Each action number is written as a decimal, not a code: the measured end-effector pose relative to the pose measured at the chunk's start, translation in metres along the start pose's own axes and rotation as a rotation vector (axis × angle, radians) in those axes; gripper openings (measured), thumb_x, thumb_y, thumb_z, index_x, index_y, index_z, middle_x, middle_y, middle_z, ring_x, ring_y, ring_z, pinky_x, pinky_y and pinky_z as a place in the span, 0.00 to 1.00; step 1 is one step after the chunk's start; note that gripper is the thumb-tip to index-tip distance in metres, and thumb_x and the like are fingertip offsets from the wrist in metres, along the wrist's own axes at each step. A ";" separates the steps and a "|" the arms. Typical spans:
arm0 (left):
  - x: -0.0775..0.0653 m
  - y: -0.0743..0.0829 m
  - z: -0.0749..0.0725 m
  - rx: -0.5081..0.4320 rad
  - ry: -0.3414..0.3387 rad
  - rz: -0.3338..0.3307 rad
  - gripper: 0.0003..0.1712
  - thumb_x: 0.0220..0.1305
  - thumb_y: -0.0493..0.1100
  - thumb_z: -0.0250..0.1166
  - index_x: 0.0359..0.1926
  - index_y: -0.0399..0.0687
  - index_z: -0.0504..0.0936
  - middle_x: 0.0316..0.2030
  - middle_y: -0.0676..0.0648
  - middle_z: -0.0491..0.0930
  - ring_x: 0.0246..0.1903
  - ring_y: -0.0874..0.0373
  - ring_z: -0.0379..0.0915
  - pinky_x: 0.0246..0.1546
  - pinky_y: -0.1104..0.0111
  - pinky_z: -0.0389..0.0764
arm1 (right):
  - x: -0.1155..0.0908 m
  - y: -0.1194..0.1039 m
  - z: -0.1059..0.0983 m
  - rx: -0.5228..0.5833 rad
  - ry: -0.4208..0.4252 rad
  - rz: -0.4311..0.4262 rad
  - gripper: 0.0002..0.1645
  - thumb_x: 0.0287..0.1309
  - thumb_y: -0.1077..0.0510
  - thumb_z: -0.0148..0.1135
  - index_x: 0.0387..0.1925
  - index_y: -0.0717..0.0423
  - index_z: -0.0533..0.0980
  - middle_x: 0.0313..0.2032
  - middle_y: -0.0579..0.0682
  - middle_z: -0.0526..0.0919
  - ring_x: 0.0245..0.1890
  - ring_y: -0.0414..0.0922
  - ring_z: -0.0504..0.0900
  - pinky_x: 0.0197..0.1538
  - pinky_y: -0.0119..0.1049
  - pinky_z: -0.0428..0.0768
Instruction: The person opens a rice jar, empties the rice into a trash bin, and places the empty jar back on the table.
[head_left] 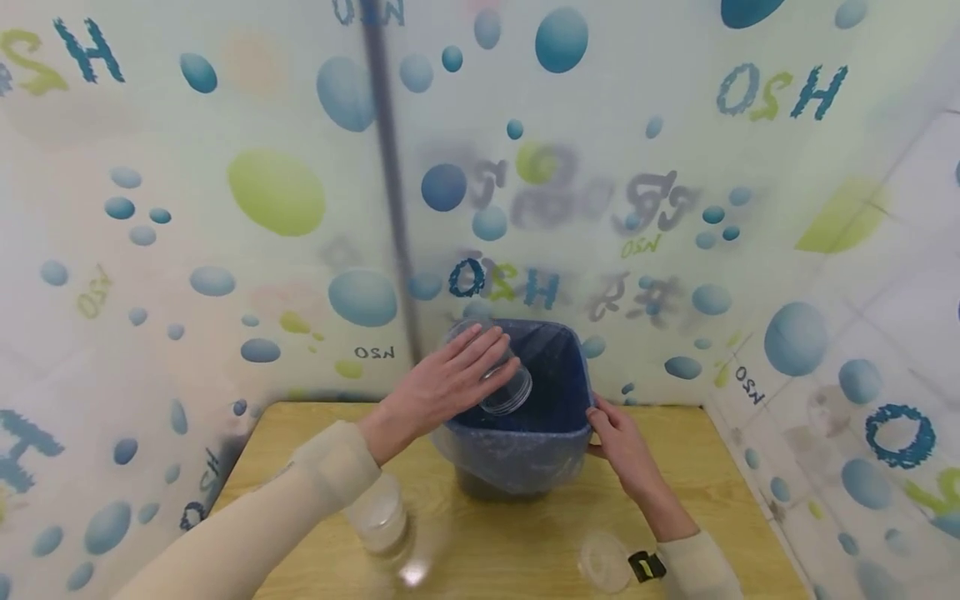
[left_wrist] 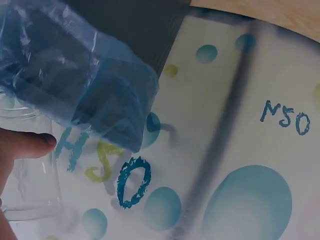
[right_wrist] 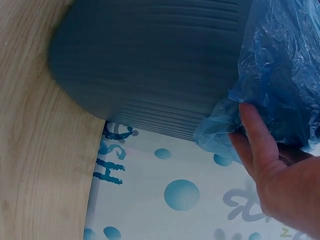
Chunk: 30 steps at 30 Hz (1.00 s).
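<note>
My left hand (head_left: 457, 375) grips a clear plastic jar (head_left: 508, 392) above the mouth of a blue trash bin (head_left: 583, 354). The jar is tipped, its threaded mouth pointing down into the bin. In the left wrist view, the thumb lies across the side of the clear jar (left_wrist: 37, 175). A thin blue liner bag (right_wrist: 280, 70) is folded over the bin's rim and hangs down its outside. At the bin's right side, my right hand (head_left: 622, 442) holds the rim, its fingers on the liner in the right wrist view.
A second clear jar (head_left: 378, 512) stands on the wooden table (head_left: 487, 550), left of the bin. A round translucent lid (head_left: 604, 562) lies near the right forearm. Right behind the table hangs a pale curtain (head_left: 285, 250) printed with bubbles and lettering.
</note>
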<state>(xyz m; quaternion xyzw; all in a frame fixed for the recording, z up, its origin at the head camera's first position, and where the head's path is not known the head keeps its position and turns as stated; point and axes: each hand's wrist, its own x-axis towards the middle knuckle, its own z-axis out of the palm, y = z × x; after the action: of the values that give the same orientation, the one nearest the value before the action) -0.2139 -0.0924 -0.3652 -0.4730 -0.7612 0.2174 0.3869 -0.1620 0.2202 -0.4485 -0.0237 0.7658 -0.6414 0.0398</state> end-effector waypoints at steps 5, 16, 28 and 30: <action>-0.008 -0.003 0.000 -0.020 0.020 -0.029 0.42 0.61 0.30 0.72 0.74 0.47 0.67 0.72 0.36 0.65 0.74 0.43 0.59 0.77 0.51 0.53 | 0.001 -0.001 0.003 0.009 -0.006 -0.004 0.33 0.81 0.53 0.44 0.78 0.65 0.58 0.75 0.66 0.62 0.71 0.62 0.68 0.57 0.52 0.82; -0.020 -0.006 0.001 -0.176 0.051 -0.200 0.43 0.58 0.24 0.68 0.74 0.46 0.68 0.71 0.34 0.65 0.73 0.38 0.58 0.77 0.49 0.50 | 0.000 0.000 0.002 -0.004 0.006 -0.012 0.33 0.81 0.52 0.44 0.78 0.64 0.58 0.74 0.66 0.63 0.72 0.62 0.67 0.58 0.53 0.81; -0.034 0.002 -0.002 -0.344 0.175 -0.470 0.54 0.43 0.45 0.86 0.71 0.46 0.69 0.67 0.36 0.68 0.68 0.38 0.64 0.71 0.44 0.63 | 0.000 -0.003 0.002 -0.011 0.000 -0.007 0.33 0.82 0.51 0.43 0.78 0.64 0.58 0.74 0.66 0.63 0.72 0.63 0.67 0.58 0.53 0.81; -0.037 0.004 -0.002 -0.364 0.211 -0.502 0.54 0.42 0.46 0.87 0.70 0.44 0.69 0.66 0.35 0.70 0.66 0.37 0.65 0.70 0.45 0.65 | 0.000 -0.003 0.002 -0.013 -0.001 -0.005 0.33 0.82 0.51 0.43 0.78 0.64 0.58 0.74 0.67 0.63 0.72 0.63 0.67 0.58 0.54 0.81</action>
<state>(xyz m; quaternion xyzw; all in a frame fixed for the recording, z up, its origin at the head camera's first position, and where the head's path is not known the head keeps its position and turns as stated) -0.2011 -0.1233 -0.3806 -0.3520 -0.8360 -0.0747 0.4143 -0.1621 0.2179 -0.4458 -0.0259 0.7701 -0.6363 0.0384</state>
